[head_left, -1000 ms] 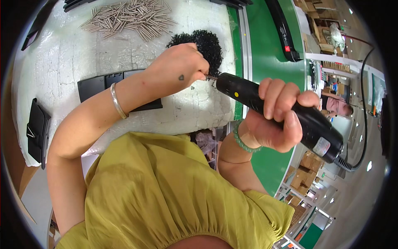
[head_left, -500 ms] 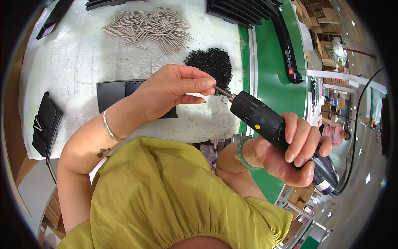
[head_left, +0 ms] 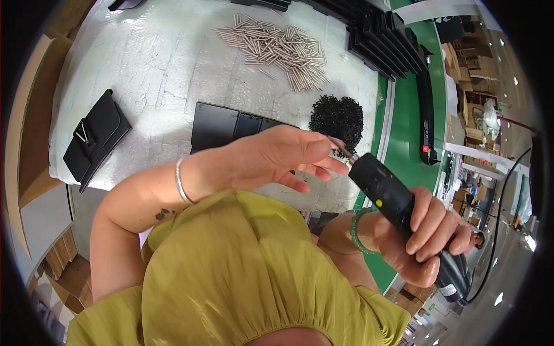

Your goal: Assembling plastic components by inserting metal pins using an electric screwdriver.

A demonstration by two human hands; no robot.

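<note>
My right hand is wrapped round a black corded electric screwdriver, which points up and to the left. Its thin metal bit ends beside my left hand. The left fingers are spread apart, with thumb and forefinger close to the bit; no screw can be made out between them. Just beyond the bit lies a heap of small black screws. Behind my left hand, and partly hidden by it, is a flat black panel with compartments.
Silver metal pins are heaped farther back on the white padded surface. At the left sits a black bracket-like piece with silver pins on it. Stacked black parts stand far right, near a long black bar on green.
The view has shifted, so the table things appear farther right. My left fingers have come apart from their pinch at the bit's tip. The right hand keeps its hold on the screwdriver.
</note>
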